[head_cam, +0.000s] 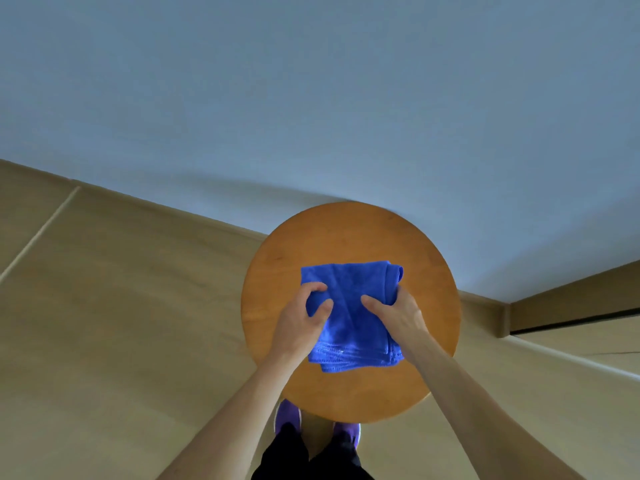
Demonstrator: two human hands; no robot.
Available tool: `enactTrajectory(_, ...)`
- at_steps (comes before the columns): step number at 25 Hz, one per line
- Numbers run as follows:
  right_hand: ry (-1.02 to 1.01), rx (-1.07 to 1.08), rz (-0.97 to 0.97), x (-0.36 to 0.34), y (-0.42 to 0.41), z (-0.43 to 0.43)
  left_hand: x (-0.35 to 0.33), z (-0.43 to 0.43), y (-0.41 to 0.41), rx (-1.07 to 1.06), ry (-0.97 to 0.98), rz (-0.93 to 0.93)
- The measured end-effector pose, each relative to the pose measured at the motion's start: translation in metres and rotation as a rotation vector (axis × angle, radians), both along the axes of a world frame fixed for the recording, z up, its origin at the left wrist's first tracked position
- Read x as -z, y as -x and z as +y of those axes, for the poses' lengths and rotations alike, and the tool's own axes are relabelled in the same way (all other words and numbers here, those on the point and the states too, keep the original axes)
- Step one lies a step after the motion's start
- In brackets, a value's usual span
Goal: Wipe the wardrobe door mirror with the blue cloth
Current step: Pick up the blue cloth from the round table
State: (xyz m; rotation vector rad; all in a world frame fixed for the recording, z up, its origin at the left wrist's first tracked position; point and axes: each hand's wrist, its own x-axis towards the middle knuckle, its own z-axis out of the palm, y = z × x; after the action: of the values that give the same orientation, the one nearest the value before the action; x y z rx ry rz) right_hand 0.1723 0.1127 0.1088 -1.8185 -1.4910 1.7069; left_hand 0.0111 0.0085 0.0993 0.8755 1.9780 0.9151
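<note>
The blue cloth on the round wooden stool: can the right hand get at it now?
Likely yes: the right hand grips the folded blue cloth at its right edge; nothing blocks it.

Left hand and right hand gripping folded blue cloth, lying on round wooden stool.
</note>
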Motion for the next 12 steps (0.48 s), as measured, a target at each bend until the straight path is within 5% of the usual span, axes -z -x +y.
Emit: enactTrajectory(12,-0.34,-0.433,0.013,-0.098,0.09,-0.016,-0.094,-0.065,0.067,-0.342,-0.165,0.097)
